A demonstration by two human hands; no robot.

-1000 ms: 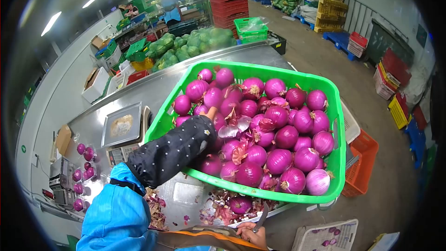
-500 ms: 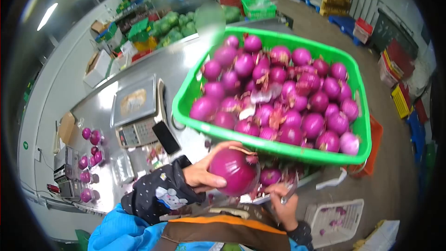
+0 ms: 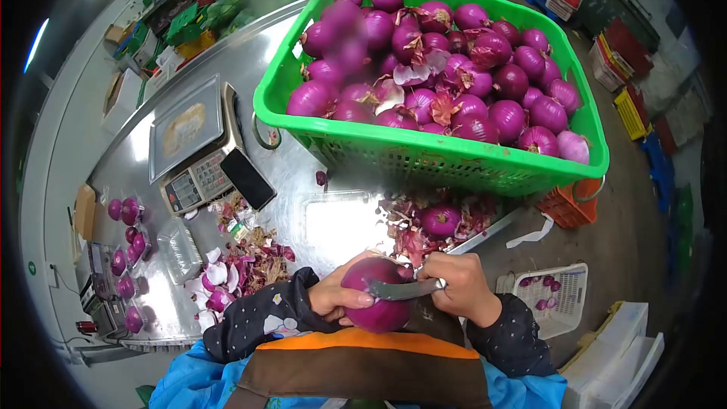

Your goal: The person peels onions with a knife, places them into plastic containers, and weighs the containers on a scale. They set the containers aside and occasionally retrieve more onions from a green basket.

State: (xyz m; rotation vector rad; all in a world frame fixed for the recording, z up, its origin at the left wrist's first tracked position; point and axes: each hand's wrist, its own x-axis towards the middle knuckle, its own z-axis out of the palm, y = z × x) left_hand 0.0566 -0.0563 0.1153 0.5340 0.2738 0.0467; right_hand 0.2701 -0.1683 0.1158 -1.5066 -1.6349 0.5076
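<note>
My left hand (image 3: 338,295) is wrapped round the left side of a large red onion (image 3: 379,310), held close in front of my apron. In my right hand (image 3: 462,285) is a knife (image 3: 401,288) with a curved blade, its fist closed round the handle. The blade lies across the upper face of the onion, its tip pointing toward my left thumb. Just beyond my hands, another red onion (image 3: 441,220) rests among loose skins on the metal table (image 3: 299,182). Behind it stands a green crate (image 3: 394,148) heaped with red onions.
At left are a scale (image 3: 193,144), a black phone (image 3: 248,179) leaning on its edge, a pile of peelings (image 3: 235,280) and several wrapped onions (image 3: 129,246). A white basket (image 3: 560,307) with small onions and an orange crate (image 3: 569,203) sit at right, below table height.
My right hand has come up from beside the onion, bringing the knife blade onto it. The onion is lower, nearer my apron. The view has tilted down, showing more of the table.
</note>
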